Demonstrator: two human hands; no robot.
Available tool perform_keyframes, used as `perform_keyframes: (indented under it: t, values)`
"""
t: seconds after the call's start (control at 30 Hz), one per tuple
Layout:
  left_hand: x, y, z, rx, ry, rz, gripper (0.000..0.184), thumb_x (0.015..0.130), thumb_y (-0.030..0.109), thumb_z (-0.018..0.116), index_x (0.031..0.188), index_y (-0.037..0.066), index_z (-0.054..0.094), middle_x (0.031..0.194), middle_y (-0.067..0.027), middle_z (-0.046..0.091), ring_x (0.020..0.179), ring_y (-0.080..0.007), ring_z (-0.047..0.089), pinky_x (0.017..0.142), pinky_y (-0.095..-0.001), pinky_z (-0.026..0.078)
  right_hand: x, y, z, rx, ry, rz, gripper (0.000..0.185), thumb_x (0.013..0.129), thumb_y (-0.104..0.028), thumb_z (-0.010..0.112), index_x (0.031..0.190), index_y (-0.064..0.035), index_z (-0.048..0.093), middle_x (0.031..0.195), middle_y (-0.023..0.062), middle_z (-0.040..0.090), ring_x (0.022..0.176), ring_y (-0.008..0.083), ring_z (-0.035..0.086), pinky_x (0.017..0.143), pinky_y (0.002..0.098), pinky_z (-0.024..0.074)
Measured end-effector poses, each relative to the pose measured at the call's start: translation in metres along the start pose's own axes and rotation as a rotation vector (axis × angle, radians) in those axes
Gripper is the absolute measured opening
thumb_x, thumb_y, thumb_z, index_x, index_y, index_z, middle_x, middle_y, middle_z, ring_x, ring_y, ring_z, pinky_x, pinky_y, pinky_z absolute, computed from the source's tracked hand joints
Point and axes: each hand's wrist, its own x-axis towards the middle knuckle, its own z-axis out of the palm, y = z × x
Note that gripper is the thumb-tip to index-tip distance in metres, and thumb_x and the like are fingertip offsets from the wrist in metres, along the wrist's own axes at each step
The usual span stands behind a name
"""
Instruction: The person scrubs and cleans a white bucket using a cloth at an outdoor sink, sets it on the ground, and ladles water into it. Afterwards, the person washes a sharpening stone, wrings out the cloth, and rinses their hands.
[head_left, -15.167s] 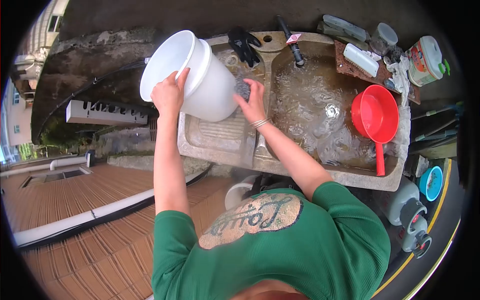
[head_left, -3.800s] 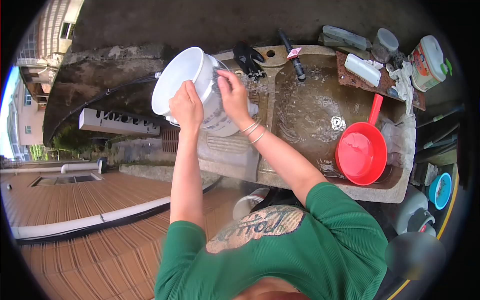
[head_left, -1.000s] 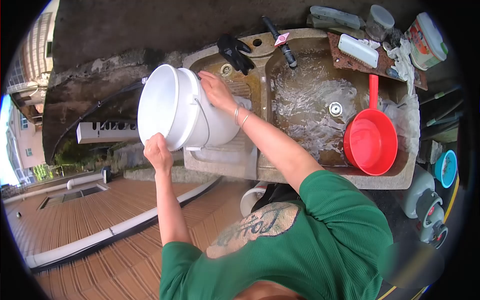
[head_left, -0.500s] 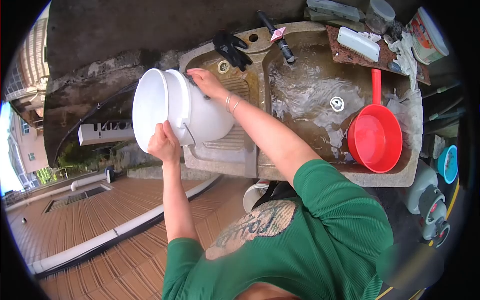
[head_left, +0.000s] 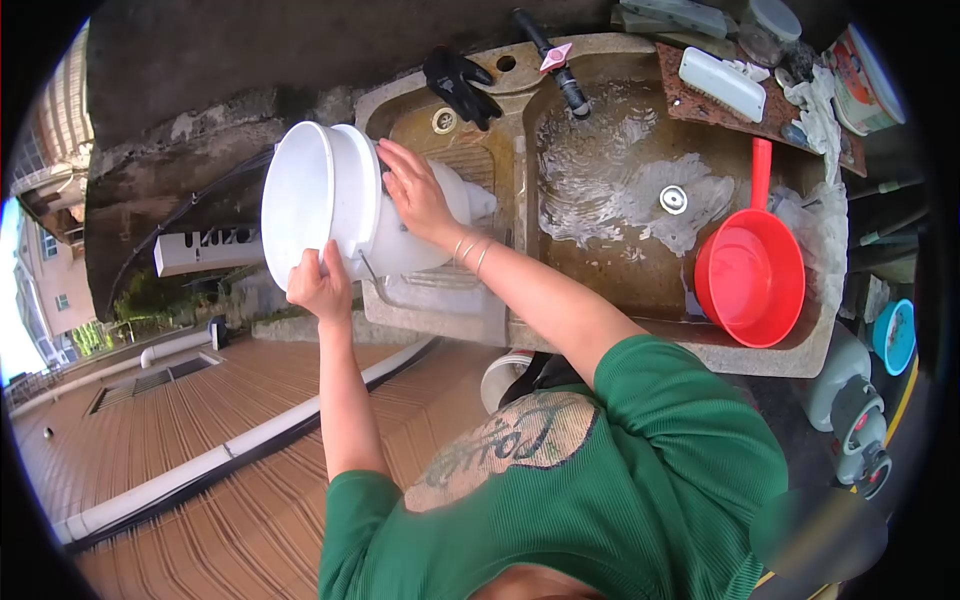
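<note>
A white plastic bucket (head_left: 300,200) lies tipped on its side over the ribbed left part of the stone sink (head_left: 517,200), its mouth facing left. My left hand (head_left: 322,287) is closed on the bucket's rim at the near side. Pressed against the outer wall, my right hand (head_left: 415,195) has its fingers over a dark scouring pad, which is mostly hidden beneath them. The bucket's wire handle (head_left: 385,290) hangs on the near side.
Water lies in the right basin, with a red long-handled dipper (head_left: 750,278) at its right. A tap (head_left: 565,80) and black glove (head_left: 460,88) are at the back. A white brush (head_left: 722,86) rests on a board (head_left: 690,105). A gas cylinder (head_left: 840,375) stands right.
My right hand has slid along the bucket's side toward me, its fingers now stretched over the pad. The bucket has shifted slightly left and turned a little, with my left hand still at its rim.
</note>
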Motion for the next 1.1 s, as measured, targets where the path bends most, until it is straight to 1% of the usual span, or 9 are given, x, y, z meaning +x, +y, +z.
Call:
perform_keyframes:
  t: [0.07, 0.13, 0.2, 0.3, 0.53, 0.67, 0.8, 0.9, 1.1]
  values:
    - [0.005, 0.002, 0.0, -0.02, -0.025, 0.012, 0.031, 0.081, 0.018, 0.065, 0.06, 0.006, 0.046, 0.047, -0.0082, 0.042, 0.042, -0.0258, 0.041, 0.042, -0.0356, 0.03, 0.016, 0.047, -0.001, -0.002, -0.097, 0.133, 0.03, 0.091, -0.019, 0.046, 0.114, -0.0018, 0.055, 0.122, 0.016, 0.052, 0.113, 0.0345, 0.047, 0.096, 0.0374, 0.038]
    - [0.005, 0.001, -0.005, -0.042, -0.116, -0.044, 0.025, 0.081, 0.017, 0.065, 0.066, 0.005, 0.05, 0.052, -0.0099, 0.047, 0.046, -0.0284, 0.045, 0.045, -0.0367, 0.034, 0.029, 0.088, -0.034, -0.651, -0.649, 0.141, 0.027, 0.09, -0.019, 0.046, 0.109, -0.0044, 0.058, 0.12, 0.0148, 0.052, 0.113, 0.0323, 0.047, 0.094, 0.0368, 0.04]
    - [0.01, -0.002, -0.014, -0.107, -0.143, -0.007, 0.023, 0.082, 0.018, 0.064, 0.068, 0.005, 0.052, 0.053, -0.0101, 0.048, 0.049, -0.0297, 0.047, 0.047, -0.0373, 0.037, 0.013, 0.122, -0.051, -0.71, -0.158, -0.038, 0.019, 0.085, -0.016, 0.051, 0.098, -0.0058, 0.06, 0.109, 0.0119, 0.053, 0.11, 0.03, 0.047, 0.087, 0.0396, 0.0437]
    - [0.0, -0.038, -0.019, -0.09, -0.212, -0.015, 0.022, 0.084, 0.023, 0.063, 0.073, 0.005, 0.055, 0.057, -0.0115, 0.051, 0.054, -0.0324, 0.05, 0.051, -0.0387, 0.04, -0.002, 0.088, -0.082, -0.648, -0.209, 0.231, 0.023, 0.081, -0.011, 0.055, 0.102, -0.0039, 0.056, 0.11, 0.013, 0.052, 0.111, 0.0302, 0.047, 0.088, 0.0398, 0.0431]
    - [0.057, -0.04, 0.013, 0.062, -0.326, -0.294, 0.041, 0.089, 0.044, 0.051, 0.078, 0.006, 0.061, 0.065, -0.0186, 0.058, 0.062, -0.0389, 0.057, 0.056, -0.0427, 0.043, -0.035, 0.081, -0.064, -0.555, -0.502, 0.058, 0.066, 0.072, -0.019, 0.068, 0.127, -0.0001, 0.036, 0.117, 0.0169, 0.048, 0.114, 0.0333, 0.044, 0.093, 0.0397, 0.0417]
    - [0.087, -0.036, 0.04, 0.101, -0.239, -0.407, 0.048, 0.089, 0.051, 0.045, 0.079, 0.007, 0.064, 0.071, -0.0197, 0.061, 0.069, -0.0398, 0.059, 0.062, -0.045, 0.046, -0.022, 0.076, -0.049, -0.916, -0.817, 0.248, 0.064, 0.066, -0.027, 0.072, 0.121, -0.0047, 0.047, 0.118, 0.0163, 0.049, 0.112, 0.0337, 0.047, 0.09, 0.0403, 0.0422]
    - [0.104, -0.029, 0.045, 0.159, -0.27, -0.432, 0.052, 0.089, 0.052, 0.043, 0.079, 0.007, 0.065, 0.074, -0.0209, 0.062, 0.074, -0.0415, 0.059, 0.067, -0.0473, 0.046, -0.017, 0.074, -0.064, -0.564, -0.455, 0.388, 0.029, 0.065, -0.018, 0.065, 0.093, -0.0106, 0.059, 0.093, 0.0177, 0.06, 0.092, 0.0372, 0.058, 0.076, 0.0411, 0.0468]
    - [0.106, -0.028, 0.044, 0.071, -0.257, -0.484, 0.051, 0.09, 0.05, 0.043, 0.079, 0.006, 0.066, 0.075, -0.0221, 0.062, 0.074, -0.0419, 0.059, 0.068, -0.0476, 0.046, -0.001, 0.032, -0.151, -0.384, -0.192, 0.425, 0.027, 0.063, -0.018, 0.063, 0.086, -0.0048, 0.055, 0.083, 0.0177, 0.063, 0.082, 0.0377, 0.059, 0.072, 0.0423, 0.0461]
    - [0.111, -0.014, 0.029, 0.073, -0.328, -0.537, 0.048, 0.091, 0.046, 0.045, 0.085, 0.004, 0.067, 0.078, -0.0236, 0.063, 0.079, -0.0425, 0.059, 0.072, -0.0464, 0.047, -0.064, 0.1, -0.273, -1.071, -0.202, 0.383, 0.035, 0.066, -0.007, 0.061, 0.1, -0.0088, 0.057, 0.093, 0.0173, 0.057, 0.091, 0.037, 0.054, 0.081, 0.043, 0.0444]
